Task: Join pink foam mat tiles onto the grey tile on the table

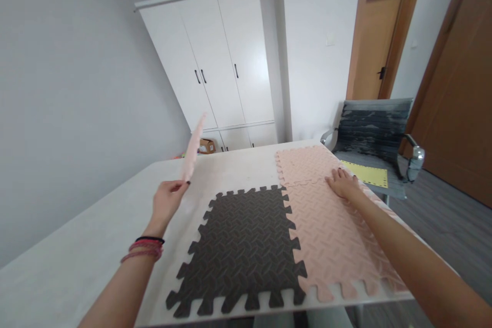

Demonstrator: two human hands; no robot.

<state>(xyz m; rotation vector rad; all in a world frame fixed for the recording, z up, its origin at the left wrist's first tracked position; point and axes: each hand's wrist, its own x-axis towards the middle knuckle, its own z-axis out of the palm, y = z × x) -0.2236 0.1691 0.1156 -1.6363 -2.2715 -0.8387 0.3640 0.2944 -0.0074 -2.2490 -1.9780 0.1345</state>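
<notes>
My left hand (168, 199) pinches the lower edge of a pink foam mat tile (193, 147) and holds it upright and edge-on above the white table (77, 256). My right hand (343, 182) lies flat, fingers apart, on a pink foam tile (330, 230) near its seam with another pink tile (305, 163) behind it. A dark brown foam tile (242, 246) lies interlocked with the near pink tile's left edge. These three tiles lie flat on the table.
A grey office chair (374, 138) with a yellow sheet (367, 174) on its seat stands right of the table. A white wardrobe (219, 61) is behind, with a cardboard box (206, 145) at its foot. Wooden doors (461, 92) are at the right.
</notes>
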